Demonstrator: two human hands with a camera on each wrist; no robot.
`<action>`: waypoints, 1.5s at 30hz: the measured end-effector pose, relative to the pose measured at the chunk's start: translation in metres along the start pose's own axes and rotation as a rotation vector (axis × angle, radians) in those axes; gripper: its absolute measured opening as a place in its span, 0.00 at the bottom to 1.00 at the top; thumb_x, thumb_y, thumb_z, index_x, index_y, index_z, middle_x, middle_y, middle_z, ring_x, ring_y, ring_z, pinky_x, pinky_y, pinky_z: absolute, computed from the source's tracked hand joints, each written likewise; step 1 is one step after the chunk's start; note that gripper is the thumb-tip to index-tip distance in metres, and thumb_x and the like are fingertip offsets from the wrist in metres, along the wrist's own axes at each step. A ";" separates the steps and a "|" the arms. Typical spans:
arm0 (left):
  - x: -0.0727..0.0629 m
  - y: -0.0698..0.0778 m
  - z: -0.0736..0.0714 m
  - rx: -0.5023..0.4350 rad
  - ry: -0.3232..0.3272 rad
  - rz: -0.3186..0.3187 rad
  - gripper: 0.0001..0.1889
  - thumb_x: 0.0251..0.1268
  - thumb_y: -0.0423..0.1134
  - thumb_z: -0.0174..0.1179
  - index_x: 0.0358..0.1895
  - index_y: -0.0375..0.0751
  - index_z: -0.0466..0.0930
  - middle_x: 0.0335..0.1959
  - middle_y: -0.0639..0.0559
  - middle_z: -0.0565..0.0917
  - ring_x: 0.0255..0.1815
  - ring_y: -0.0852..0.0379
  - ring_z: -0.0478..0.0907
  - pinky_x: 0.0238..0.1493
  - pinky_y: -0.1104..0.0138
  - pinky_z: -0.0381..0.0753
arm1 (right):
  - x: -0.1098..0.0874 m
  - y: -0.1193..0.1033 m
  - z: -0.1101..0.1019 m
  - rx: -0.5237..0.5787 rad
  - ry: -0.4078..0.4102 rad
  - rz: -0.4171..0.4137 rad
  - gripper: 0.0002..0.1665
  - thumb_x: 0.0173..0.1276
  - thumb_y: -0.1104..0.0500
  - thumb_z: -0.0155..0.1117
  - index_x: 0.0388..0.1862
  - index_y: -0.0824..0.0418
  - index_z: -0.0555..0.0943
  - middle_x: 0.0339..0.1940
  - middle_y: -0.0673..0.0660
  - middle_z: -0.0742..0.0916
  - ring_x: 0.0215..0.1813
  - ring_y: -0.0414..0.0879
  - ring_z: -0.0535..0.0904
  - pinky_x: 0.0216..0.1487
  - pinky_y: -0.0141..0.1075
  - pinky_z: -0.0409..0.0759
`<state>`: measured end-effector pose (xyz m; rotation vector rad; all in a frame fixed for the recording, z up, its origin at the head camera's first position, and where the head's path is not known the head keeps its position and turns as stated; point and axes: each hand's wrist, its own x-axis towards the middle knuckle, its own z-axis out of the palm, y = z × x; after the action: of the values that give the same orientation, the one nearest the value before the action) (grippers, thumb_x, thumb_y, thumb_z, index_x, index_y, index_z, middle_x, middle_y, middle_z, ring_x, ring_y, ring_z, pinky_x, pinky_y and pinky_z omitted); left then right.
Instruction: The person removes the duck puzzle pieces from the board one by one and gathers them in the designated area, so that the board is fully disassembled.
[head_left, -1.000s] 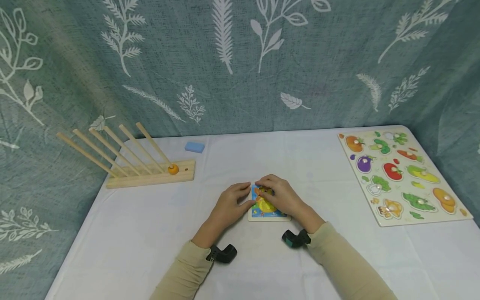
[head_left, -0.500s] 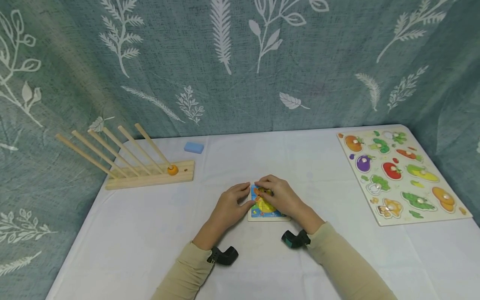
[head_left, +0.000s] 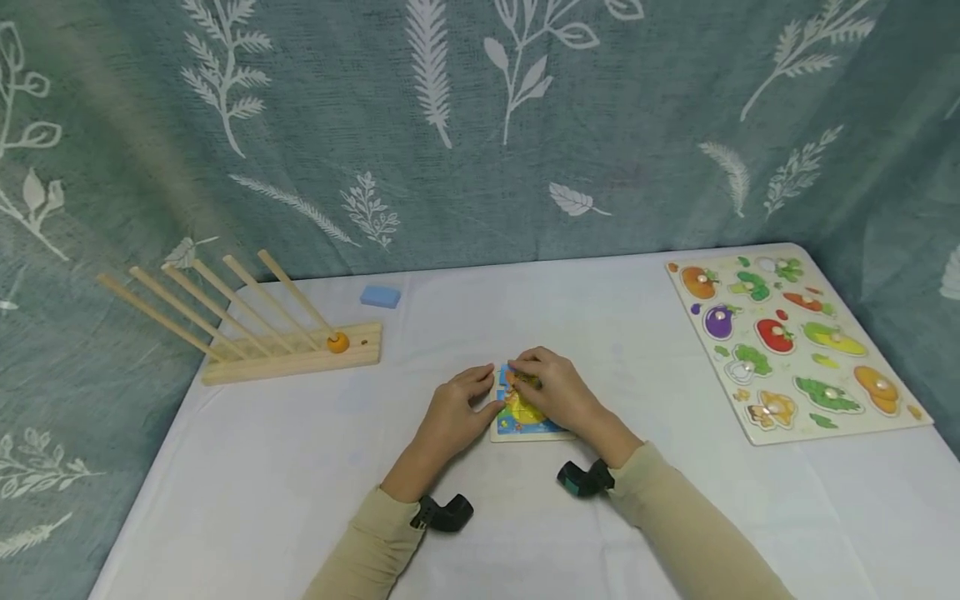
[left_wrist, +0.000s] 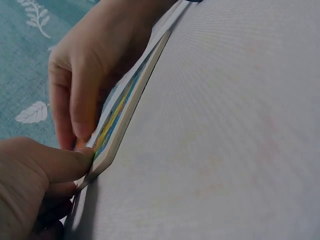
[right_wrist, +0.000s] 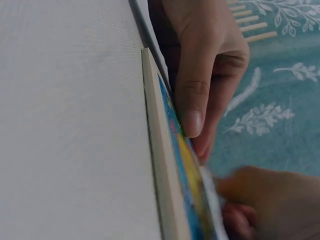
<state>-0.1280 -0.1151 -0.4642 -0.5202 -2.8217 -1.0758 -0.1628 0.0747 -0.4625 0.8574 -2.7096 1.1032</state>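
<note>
A small square jigsaw puzzle [head_left: 522,414] lies flat on the table, a yellow figure on blue in a pale wooden frame. My left hand [head_left: 455,414] holds its left side, thumb over the picture's edge and fingers beside the frame. My right hand [head_left: 564,395] reaches over the upper part of the picture, covering its upper right. In the left wrist view, an orange bit of a puzzle piece [left_wrist: 80,144] shows at the right hand's pinched fingertips. The right wrist view shows the left thumb [right_wrist: 192,117] over the puzzle's edge; the right hand [right_wrist: 272,200] is blurred there.
At the back left stands a wooden rack [head_left: 292,364] with several slanting pegs and one orange bead [head_left: 338,342]. A blue block [head_left: 381,297] lies behind it. On the right is a large vegetable peg puzzle board [head_left: 795,350]. A patterned curtain [head_left: 480,192] hangs behind the table.
The whole head view shifts slightly left. The right hand's fingers shift a little over the puzzle's upper part, while the left hand stays at its left side.
</note>
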 end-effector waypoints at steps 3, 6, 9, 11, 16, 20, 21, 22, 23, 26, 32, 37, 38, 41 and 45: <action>-0.001 0.000 -0.002 0.007 -0.001 -0.013 0.25 0.56 0.39 0.68 0.55 0.28 0.77 0.61 0.42 0.77 0.64 0.46 0.72 0.63 0.58 0.74 | 0.003 0.001 0.000 0.053 0.022 0.079 0.19 0.66 0.60 0.64 0.55 0.65 0.81 0.50 0.59 0.83 0.50 0.49 0.81 0.52 0.41 0.83; -0.002 -0.001 -0.002 0.004 -0.004 -0.016 0.25 0.57 0.39 0.68 0.56 0.29 0.77 0.61 0.42 0.77 0.64 0.46 0.72 0.63 0.58 0.74 | 0.003 0.004 -0.001 0.105 0.041 0.090 0.19 0.65 0.60 0.65 0.55 0.64 0.81 0.51 0.58 0.84 0.50 0.48 0.82 0.53 0.42 0.82; -0.003 -0.002 -0.002 0.000 -0.001 -0.012 0.26 0.57 0.40 0.68 0.56 0.29 0.76 0.61 0.42 0.77 0.64 0.46 0.72 0.64 0.58 0.74 | 0.003 0.003 -0.003 0.120 0.049 0.080 0.19 0.65 0.59 0.65 0.54 0.64 0.81 0.51 0.57 0.84 0.49 0.47 0.83 0.52 0.41 0.82; -0.003 -0.003 -0.001 0.000 0.006 -0.001 0.26 0.57 0.40 0.68 0.56 0.29 0.76 0.61 0.42 0.77 0.64 0.46 0.72 0.63 0.58 0.74 | 0.004 0.002 -0.008 0.118 0.045 0.091 0.20 0.65 0.59 0.64 0.55 0.64 0.81 0.51 0.57 0.84 0.49 0.48 0.83 0.52 0.40 0.83; -0.004 -0.004 0.000 -0.012 0.022 0.018 0.26 0.56 0.40 0.68 0.56 0.29 0.77 0.61 0.42 0.77 0.64 0.46 0.72 0.64 0.58 0.73 | 0.005 0.008 -0.027 0.131 0.025 0.138 0.20 0.66 0.62 0.64 0.56 0.66 0.80 0.52 0.59 0.83 0.51 0.50 0.82 0.52 0.39 0.83; -0.004 -0.004 0.001 -0.018 0.025 0.010 0.26 0.56 0.40 0.68 0.57 0.30 0.76 0.61 0.43 0.77 0.64 0.47 0.72 0.65 0.58 0.73 | 0.004 0.026 -0.044 0.126 0.019 0.184 0.19 0.65 0.64 0.63 0.55 0.66 0.80 0.52 0.61 0.83 0.51 0.51 0.82 0.53 0.41 0.83; -0.004 -0.004 0.001 -0.018 0.025 0.008 0.26 0.56 0.40 0.68 0.57 0.30 0.77 0.61 0.43 0.77 0.64 0.47 0.72 0.65 0.59 0.72 | 0.003 0.031 -0.048 0.123 0.021 0.194 0.18 0.65 0.65 0.63 0.54 0.67 0.81 0.52 0.62 0.83 0.51 0.52 0.82 0.53 0.42 0.82; -0.004 -0.004 0.001 -0.020 0.024 0.006 0.26 0.56 0.40 0.68 0.57 0.30 0.77 0.61 0.43 0.77 0.64 0.47 0.72 0.65 0.59 0.72 | 0.002 0.037 -0.052 0.121 0.024 0.205 0.18 0.65 0.66 0.63 0.54 0.67 0.81 0.52 0.62 0.83 0.51 0.53 0.82 0.52 0.42 0.82; -0.005 -0.004 0.001 -0.021 0.024 0.004 0.26 0.56 0.40 0.68 0.57 0.30 0.76 0.61 0.43 0.77 0.64 0.47 0.72 0.65 0.59 0.72 | 0.001 0.042 -0.056 0.120 0.026 0.219 0.18 0.65 0.66 0.63 0.54 0.67 0.81 0.52 0.63 0.83 0.52 0.54 0.82 0.52 0.42 0.82; -0.005 -0.003 0.000 -0.022 0.024 0.007 0.26 0.56 0.40 0.68 0.56 0.29 0.77 0.61 0.43 0.77 0.64 0.47 0.72 0.65 0.58 0.72 | 0.002 0.057 -0.065 0.135 0.028 0.254 0.18 0.64 0.67 0.63 0.54 0.68 0.80 0.52 0.64 0.83 0.53 0.56 0.81 0.53 0.42 0.82; -0.006 -0.003 0.000 -0.015 0.020 0.009 0.26 0.56 0.40 0.68 0.57 0.30 0.76 0.61 0.43 0.77 0.64 0.47 0.72 0.65 0.59 0.72 | 0.009 0.076 -0.075 0.153 0.002 0.289 0.19 0.66 0.66 0.62 0.55 0.69 0.79 0.54 0.66 0.82 0.55 0.57 0.80 0.56 0.45 0.81; -0.007 -0.003 0.000 -0.021 0.011 -0.002 0.26 0.57 0.41 0.68 0.57 0.30 0.76 0.62 0.44 0.76 0.65 0.47 0.71 0.66 0.58 0.72 | 0.015 0.082 -0.075 0.117 -0.041 0.277 0.18 0.67 0.65 0.61 0.55 0.68 0.79 0.55 0.66 0.82 0.55 0.57 0.79 0.57 0.47 0.79; -0.007 -0.003 0.000 -0.019 0.011 -0.004 0.26 0.57 0.41 0.68 0.57 0.30 0.76 0.62 0.44 0.76 0.65 0.48 0.71 0.66 0.58 0.72 | 0.016 0.083 -0.075 0.101 -0.050 0.272 0.18 0.67 0.65 0.61 0.56 0.68 0.79 0.55 0.66 0.82 0.56 0.57 0.79 0.58 0.48 0.79; -0.007 -0.003 0.000 -0.005 0.007 -0.010 0.26 0.57 0.42 0.68 0.57 0.31 0.76 0.62 0.45 0.76 0.65 0.48 0.71 0.66 0.59 0.71 | 0.018 0.084 -0.073 0.058 -0.072 0.271 0.18 0.68 0.65 0.60 0.56 0.67 0.79 0.56 0.65 0.81 0.57 0.58 0.77 0.59 0.50 0.77; -0.007 -0.002 -0.002 -0.001 0.014 -0.004 0.26 0.57 0.41 0.68 0.57 0.30 0.76 0.62 0.44 0.76 0.65 0.48 0.72 0.66 0.59 0.72 | 0.020 0.084 -0.072 0.041 -0.079 0.273 0.18 0.68 0.65 0.58 0.56 0.69 0.79 0.55 0.66 0.80 0.58 0.60 0.75 0.60 0.52 0.75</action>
<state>-0.1223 -0.1202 -0.4654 -0.5046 -2.8115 -1.0775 -0.2327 0.1624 -0.4560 0.5570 -2.9458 1.1991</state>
